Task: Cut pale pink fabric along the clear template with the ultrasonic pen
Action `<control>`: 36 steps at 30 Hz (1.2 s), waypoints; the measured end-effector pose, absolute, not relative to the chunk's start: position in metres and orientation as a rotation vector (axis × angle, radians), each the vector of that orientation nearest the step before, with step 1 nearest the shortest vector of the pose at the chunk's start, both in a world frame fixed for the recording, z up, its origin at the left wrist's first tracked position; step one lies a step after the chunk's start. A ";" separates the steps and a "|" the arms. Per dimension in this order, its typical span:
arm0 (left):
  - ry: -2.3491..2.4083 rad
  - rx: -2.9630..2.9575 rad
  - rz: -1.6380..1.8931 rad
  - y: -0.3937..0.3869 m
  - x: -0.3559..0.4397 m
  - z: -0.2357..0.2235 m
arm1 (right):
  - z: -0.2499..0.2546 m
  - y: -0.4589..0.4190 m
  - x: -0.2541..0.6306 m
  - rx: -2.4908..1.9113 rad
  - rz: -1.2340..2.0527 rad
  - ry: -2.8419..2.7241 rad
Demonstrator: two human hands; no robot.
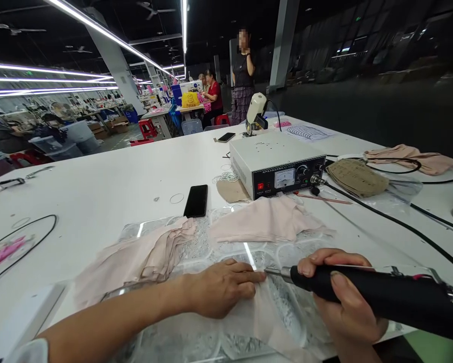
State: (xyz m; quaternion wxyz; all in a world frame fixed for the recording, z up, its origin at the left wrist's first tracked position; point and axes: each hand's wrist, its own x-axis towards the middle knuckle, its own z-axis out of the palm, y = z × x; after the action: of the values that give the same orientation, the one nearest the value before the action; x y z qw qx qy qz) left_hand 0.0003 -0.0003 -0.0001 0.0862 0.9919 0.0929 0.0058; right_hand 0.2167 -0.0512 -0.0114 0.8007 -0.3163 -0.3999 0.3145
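Our right hand point(357, 313) wraps black cylindrical tool point(400, 300); left hand point(220, 287), flattened open, pins sheer pale-pink cloth point(267, 315) near white desk's point(109, 186) front edge. Likely limp; hold margins.

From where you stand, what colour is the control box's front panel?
The control box's front panel is black, best seen in the head view.

garment wkshp, sewing m/cs point(196, 86), fabric pcs point(262, 219), strip lts point(184, 25)
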 end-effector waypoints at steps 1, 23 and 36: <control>0.280 2.946 0.026 0.000 0.001 0.001 | -0.011 -0.052 0.217 -0.680 0.669 -0.844; 0.306 2.777 0.162 0.001 0.006 0.001 | -0.003 -0.075 0.224 -0.647 0.788 -0.651; 0.342 2.869 0.033 -0.003 0.007 0.004 | -0.003 -0.080 0.225 -0.677 0.824 -0.660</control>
State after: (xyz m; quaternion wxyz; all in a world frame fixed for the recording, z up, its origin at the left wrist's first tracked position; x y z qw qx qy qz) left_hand 0.0067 -0.0035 0.0037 0.1257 0.9850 0.1175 0.0114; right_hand 0.2250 -0.0797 -0.0027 0.8097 -0.3168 -0.3089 0.3854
